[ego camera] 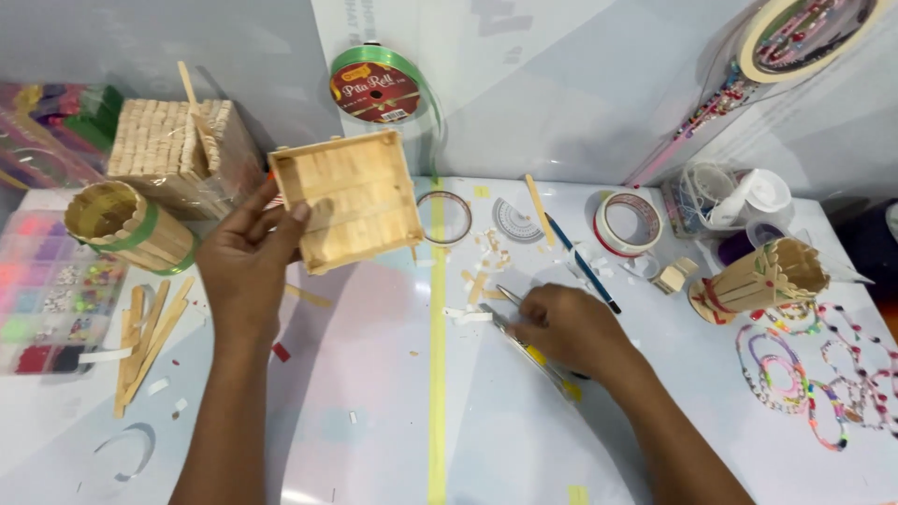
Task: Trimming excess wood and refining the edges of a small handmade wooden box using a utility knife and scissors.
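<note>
My left hand (245, 257) holds up a square box made of wooden craft sticks (346, 199), its open side facing me, fingers on its left edge. My right hand (569, 329) rests on the white table, fingers closed on a metal tool with a yellow handle (533, 351) that looks like cutters or scissors. Small cut stick bits (482, 281) lie just beyond that hand.
A stick-built cylinder (126, 224), loose craft sticks (145, 341) and a bead organiser (47, 290) lie left. A bag of sticks (173, 150) and green ribbon roll (379, 86) stand behind. Tape rolls (627, 224), a pen (580, 262), another stick cup (762, 279) and bead strings (814, 379) sit right.
</note>
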